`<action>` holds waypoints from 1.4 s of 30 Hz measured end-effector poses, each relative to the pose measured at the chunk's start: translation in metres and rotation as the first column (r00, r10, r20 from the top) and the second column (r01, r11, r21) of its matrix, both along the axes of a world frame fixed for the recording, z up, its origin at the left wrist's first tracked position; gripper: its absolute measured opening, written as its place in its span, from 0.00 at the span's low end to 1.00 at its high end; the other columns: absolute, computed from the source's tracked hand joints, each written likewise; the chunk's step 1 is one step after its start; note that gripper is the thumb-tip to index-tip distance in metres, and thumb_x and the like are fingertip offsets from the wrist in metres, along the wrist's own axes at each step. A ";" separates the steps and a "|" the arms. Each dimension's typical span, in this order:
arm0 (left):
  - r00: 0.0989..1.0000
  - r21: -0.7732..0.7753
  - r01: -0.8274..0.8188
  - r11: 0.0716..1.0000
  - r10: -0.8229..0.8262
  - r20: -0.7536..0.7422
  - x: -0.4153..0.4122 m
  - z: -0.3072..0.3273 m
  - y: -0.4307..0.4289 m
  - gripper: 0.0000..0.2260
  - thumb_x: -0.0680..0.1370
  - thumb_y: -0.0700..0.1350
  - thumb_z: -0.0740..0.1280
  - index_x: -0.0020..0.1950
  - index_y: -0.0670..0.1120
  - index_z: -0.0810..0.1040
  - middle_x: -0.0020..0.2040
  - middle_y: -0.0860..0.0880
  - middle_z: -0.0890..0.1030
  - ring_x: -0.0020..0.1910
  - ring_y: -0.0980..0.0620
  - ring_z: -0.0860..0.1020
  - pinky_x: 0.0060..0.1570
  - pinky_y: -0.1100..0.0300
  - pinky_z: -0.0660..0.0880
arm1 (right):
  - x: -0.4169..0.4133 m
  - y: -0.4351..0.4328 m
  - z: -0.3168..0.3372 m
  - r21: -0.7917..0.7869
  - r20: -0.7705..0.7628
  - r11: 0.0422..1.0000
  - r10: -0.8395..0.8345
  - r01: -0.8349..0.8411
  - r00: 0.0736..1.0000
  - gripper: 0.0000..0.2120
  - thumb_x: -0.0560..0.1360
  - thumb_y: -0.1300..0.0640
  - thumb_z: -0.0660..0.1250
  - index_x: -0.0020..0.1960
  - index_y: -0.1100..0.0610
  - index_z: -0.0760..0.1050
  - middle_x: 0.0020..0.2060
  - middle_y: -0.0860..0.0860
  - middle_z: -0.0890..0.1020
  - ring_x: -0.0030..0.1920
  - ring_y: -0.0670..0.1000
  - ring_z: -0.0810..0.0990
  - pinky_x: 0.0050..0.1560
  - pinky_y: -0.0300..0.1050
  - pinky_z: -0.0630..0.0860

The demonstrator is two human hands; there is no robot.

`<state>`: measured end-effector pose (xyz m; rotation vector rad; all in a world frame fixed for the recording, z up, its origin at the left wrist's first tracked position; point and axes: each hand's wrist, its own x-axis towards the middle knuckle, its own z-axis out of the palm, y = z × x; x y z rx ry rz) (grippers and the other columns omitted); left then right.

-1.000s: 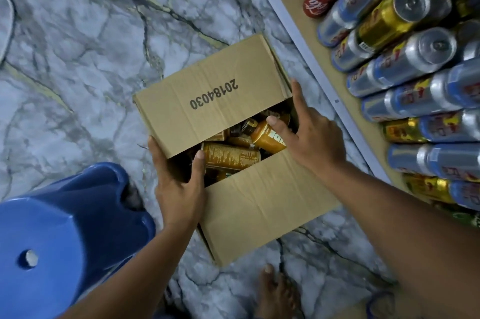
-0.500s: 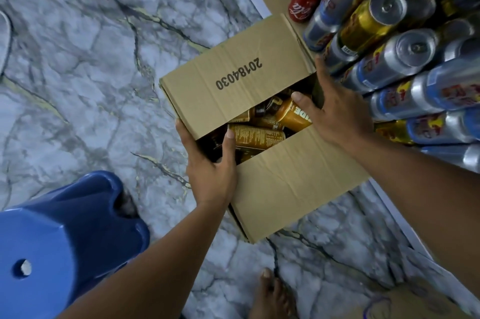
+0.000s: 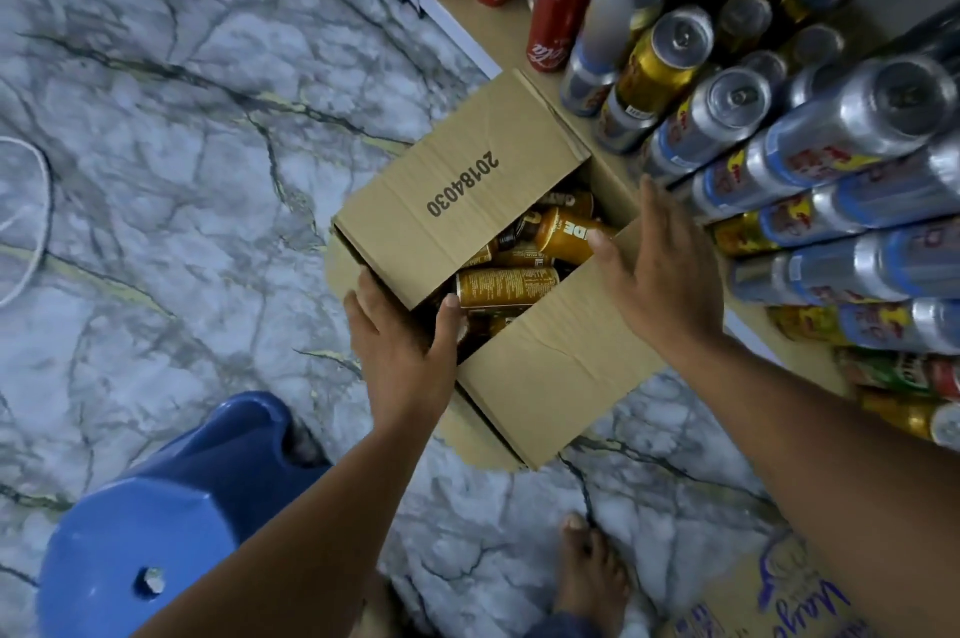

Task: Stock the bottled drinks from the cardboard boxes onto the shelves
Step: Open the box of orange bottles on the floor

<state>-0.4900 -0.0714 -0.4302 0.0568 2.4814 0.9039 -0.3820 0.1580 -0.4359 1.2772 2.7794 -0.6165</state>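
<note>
Your left hand [image 3: 402,341] grips the near left edge of the cardboard box [image 3: 550,377], thumb hooked inside. Your right hand [image 3: 660,278] rests straight-fingered on its right edge. Orange bottles [image 3: 506,286] lie inside the box, beside the shelf [image 3: 496,42] of cans [image 3: 727,117].

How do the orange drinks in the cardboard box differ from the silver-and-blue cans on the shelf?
Colour: the orange drinks are orange-brown; the silver-and-blue cans are bright metal with blue bands.
Pose: the orange drinks lie jumbled on their sides; the cans stand upright in rows.
Place: the drinks sit inside the cardboard box; the cans are on the shelf.
Both are cylindrical drink containers.
</note>
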 end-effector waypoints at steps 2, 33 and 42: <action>0.985 -0.115 0.122 0.986 -0.135 -0.108 -0.020 0.009 0.004 0.43 0.78 0.66 0.65 0.84 0.54 0.44 0.84 0.43 0.45 0.83 0.44 0.45 0.79 0.39 0.49 | 0.008 -0.015 0.004 -0.013 -0.008 0.991 -0.134 0.134 0.991 0.39 0.81 0.31 0.53 0.82 0.54 0.53 0.78 0.62 0.62 0.77 0.62 0.61 0.73 0.63 0.62; 0.568 -0.459 0.779 0.428 -0.791 0.228 -0.142 0.024 0.090 0.65 0.58 0.74 0.77 0.74 0.72 0.27 0.83 0.44 0.38 0.79 0.31 0.52 0.66 0.25 0.65 | -0.020 -0.055 0.019 -0.497 0.248 0.497 -0.704 0.711 0.665 0.68 0.59 0.24 0.73 0.79 0.41 0.28 0.77 0.53 0.26 0.78 0.63 0.28 0.74 0.77 0.48; 0.201 -0.383 0.908 0.168 -0.979 0.046 -0.152 0.012 0.133 0.62 0.63 0.70 0.75 0.77 0.66 0.29 0.81 0.46 0.31 0.80 0.32 0.37 0.71 0.22 0.53 | -0.020 -0.067 0.021 -0.425 0.133 0.572 -0.727 0.702 0.673 0.58 0.65 0.27 0.72 0.78 0.32 0.32 0.79 0.54 0.27 0.77 0.61 0.25 0.74 0.74 0.38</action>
